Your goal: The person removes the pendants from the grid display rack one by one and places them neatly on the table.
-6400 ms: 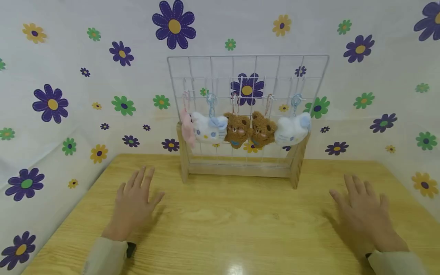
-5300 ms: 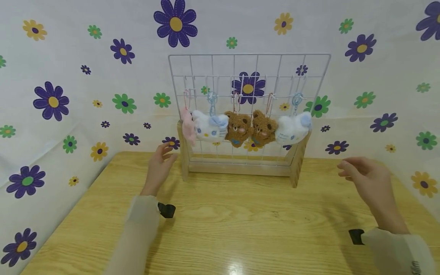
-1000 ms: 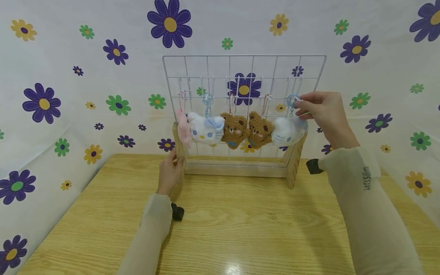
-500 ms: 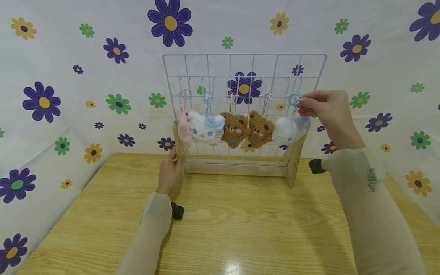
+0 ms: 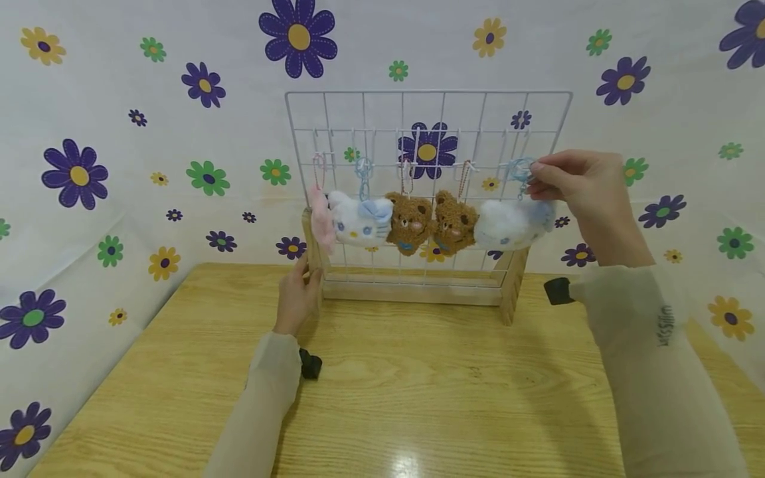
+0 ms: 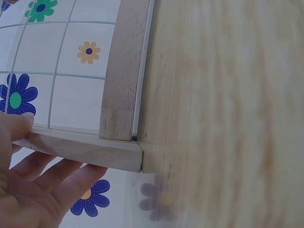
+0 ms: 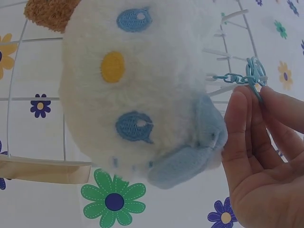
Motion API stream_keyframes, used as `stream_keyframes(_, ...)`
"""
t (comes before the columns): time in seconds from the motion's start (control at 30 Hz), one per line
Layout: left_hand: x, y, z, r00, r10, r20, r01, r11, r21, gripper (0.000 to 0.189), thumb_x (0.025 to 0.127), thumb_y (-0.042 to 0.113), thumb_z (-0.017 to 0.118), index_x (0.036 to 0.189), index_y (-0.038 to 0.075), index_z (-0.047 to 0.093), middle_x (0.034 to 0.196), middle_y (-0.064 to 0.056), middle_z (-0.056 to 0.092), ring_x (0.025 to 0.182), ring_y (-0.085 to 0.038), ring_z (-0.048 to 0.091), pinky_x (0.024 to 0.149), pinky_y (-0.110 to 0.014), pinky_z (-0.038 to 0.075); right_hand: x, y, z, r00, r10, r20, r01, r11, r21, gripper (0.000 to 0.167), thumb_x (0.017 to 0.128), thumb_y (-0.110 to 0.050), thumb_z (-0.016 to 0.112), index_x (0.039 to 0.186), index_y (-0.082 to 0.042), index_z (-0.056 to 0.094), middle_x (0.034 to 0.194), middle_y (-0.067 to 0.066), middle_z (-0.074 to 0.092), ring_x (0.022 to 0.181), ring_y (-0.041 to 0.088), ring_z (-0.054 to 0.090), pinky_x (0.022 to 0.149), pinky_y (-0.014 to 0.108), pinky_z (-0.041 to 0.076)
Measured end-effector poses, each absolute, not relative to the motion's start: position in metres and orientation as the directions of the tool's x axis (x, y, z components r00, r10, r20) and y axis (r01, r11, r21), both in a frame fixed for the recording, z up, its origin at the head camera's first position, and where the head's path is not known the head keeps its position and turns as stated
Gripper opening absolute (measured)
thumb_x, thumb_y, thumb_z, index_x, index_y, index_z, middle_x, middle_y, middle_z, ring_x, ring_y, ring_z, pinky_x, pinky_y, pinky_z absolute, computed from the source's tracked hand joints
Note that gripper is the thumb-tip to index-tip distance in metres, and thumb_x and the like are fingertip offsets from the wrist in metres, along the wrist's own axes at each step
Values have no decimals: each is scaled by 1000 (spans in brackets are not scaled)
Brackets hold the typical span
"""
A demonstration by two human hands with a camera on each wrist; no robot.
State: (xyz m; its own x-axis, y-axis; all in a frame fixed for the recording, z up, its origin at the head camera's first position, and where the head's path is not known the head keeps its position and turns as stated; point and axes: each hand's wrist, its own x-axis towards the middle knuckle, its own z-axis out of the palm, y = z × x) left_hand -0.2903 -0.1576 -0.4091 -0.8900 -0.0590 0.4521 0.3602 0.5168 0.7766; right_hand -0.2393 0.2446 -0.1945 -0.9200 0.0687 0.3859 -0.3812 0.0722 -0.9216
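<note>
My right hand (image 5: 588,189) pinches the light-blue key ring (image 7: 256,71) of a white cat plush keychain (image 5: 508,226) at the grid's right end. A short blue chain runs from the ring towards the plush, which has blue eyes, a yellow nose and a blue bow. In the right wrist view the ring lies between thumb and fingers, close to the white hooks (image 7: 235,16). My left hand (image 5: 295,299) grips the left wooden leg (image 6: 85,149) of the display stand, thumb on one side and fingers on the other.
The white wire grid (image 5: 427,92) stands on a wooden table (image 5: 382,392). Left of the held plush hang two brown bear plushes (image 5: 410,222) (image 5: 456,222), another white cat (image 5: 358,222) and a pink plush (image 5: 323,219). Flower-printed cloth (image 5: 119,60) backs the table.
From resting spread over the table, my left hand has gone to the stand's leg and my right to the key ring. Lately the right hand draws ring and plush slightly rightward.
</note>
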Motion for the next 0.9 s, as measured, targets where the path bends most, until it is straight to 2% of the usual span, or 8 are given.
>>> stream_keyframes(0.5, -287, -156, -405, -900, -63, 431, 342, 510, 789, 42, 104, 2, 55, 145, -5, 48, 131, -37, 57, 112, -51, 62, 89, -58, 54, -222, 240, -193, -891, 52, 452, -454, -41, -890, 8, 89, 1, 76, 95, 6, 77, 87, 10, 74, 71, 18, 69, 72, 22, 61)
stream_keyframes(0.9, -289, -157, -407, -902, -65, 427, 342, 496, 798, 46, 104, 2, 54, 148, -5, 44, 132, -36, 57, 112, -50, 63, 88, -57, 55, -211, 245, -211, -886, 57, 460, -458, 43, -888, 7, 92, 4, 71, 92, 1, 78, 86, 6, 74, 70, 15, 70, 72, 19, 60)
